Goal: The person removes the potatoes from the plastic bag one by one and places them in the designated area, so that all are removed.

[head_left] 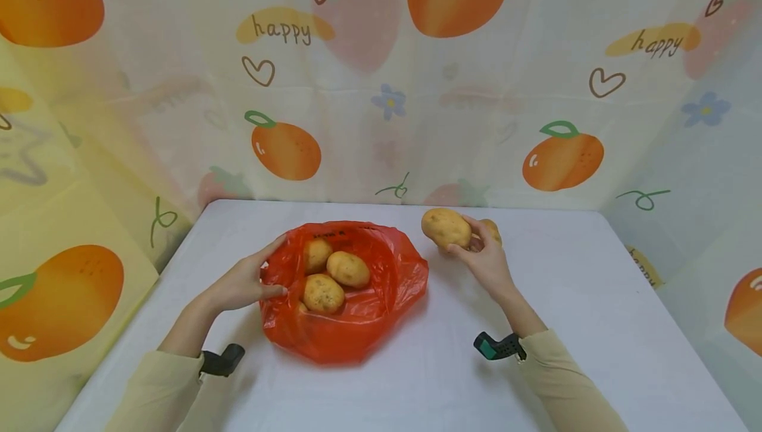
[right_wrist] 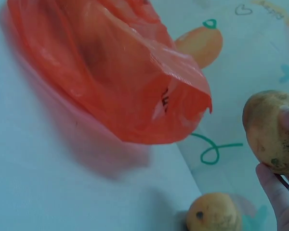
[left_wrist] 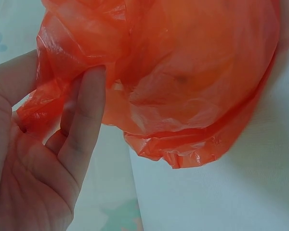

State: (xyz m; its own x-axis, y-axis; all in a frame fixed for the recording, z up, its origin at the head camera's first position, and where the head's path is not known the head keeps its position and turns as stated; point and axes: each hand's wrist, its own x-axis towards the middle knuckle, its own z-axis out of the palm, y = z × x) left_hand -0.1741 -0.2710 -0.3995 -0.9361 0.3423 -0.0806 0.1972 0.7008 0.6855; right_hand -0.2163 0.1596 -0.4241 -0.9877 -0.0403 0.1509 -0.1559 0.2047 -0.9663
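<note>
A red plastic bag (head_left: 357,339) lies with its mouth spread on the table, several potatoes (head_left: 348,269) visible inside. At its left side my left hand (head_left: 247,280) grips the bag's edge between thumb and fingers. The left wrist view shows those fingers (left_wrist: 89,106) curled against the crinkled film. To the right of the bag, my right hand (head_left: 485,260) holds a potato (head_left: 445,228) between thumb and fingers, raised above the table. Another potato (right_wrist: 213,214) rests on the table beyond the right hand, partly covered by it in the head view.
A white-covered table (head_left: 595,326) carries everything. Its back edge meets a hanging cloth (head_left: 452,147) printed with fruit, hearts and words, which also rises at both sides. Dark camera mounts (head_left: 221,360) sit on both wrists.
</note>
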